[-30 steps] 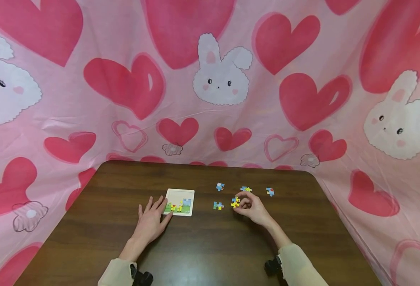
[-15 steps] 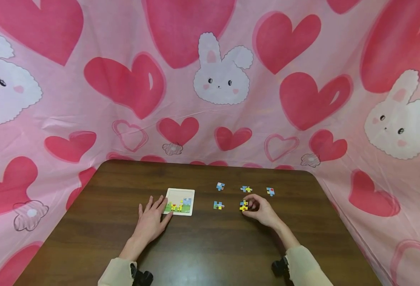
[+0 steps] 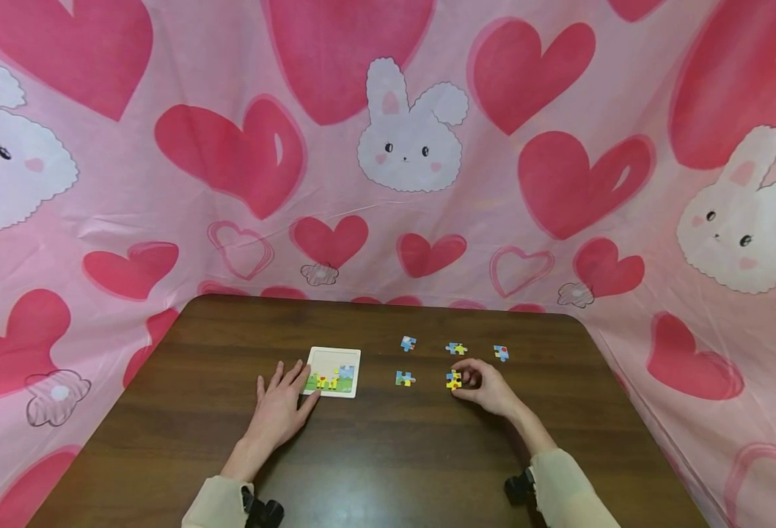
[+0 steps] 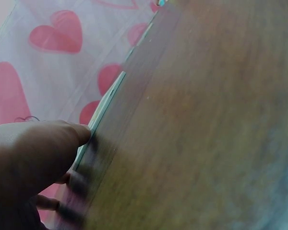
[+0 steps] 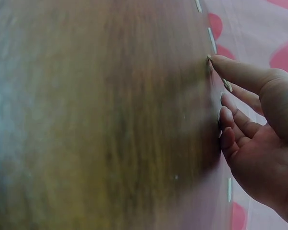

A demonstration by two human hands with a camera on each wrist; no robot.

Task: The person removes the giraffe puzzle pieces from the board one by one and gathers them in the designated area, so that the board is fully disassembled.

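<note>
A white-framed jigsaw puzzle tray (image 3: 334, 352) lies left of centre on the table in the head view, its lower part filled with a green, yellow and blue picture. My left hand (image 3: 279, 412) rests at its left side with fingers spread, fingertips on the frame; the left wrist view shows the thumb (image 4: 81, 133) at the tray's edge. To the right, my right hand (image 3: 490, 390) pinches a yellow jigsaw piece (image 3: 453, 380) by its edges between thumb and forefinger, down at the tabletop. The other right fingers (image 5: 230, 139) are curled beneath, seen in the right wrist view.
Loose jigsaw pieces lie around the right hand: a blue-white one (image 3: 408, 343), a blue-yellow one (image 3: 456, 349), a blue-red one (image 3: 501, 353) and a green-blue one (image 3: 404, 378). The brown table (image 3: 361, 462) meets a pink heart-print cloth (image 3: 375, 205) behind.
My right hand has moved a little to the right, carrying the yellow jigsaw piece away from the green-blue one. The left hand and the tray stay where they were.
</note>
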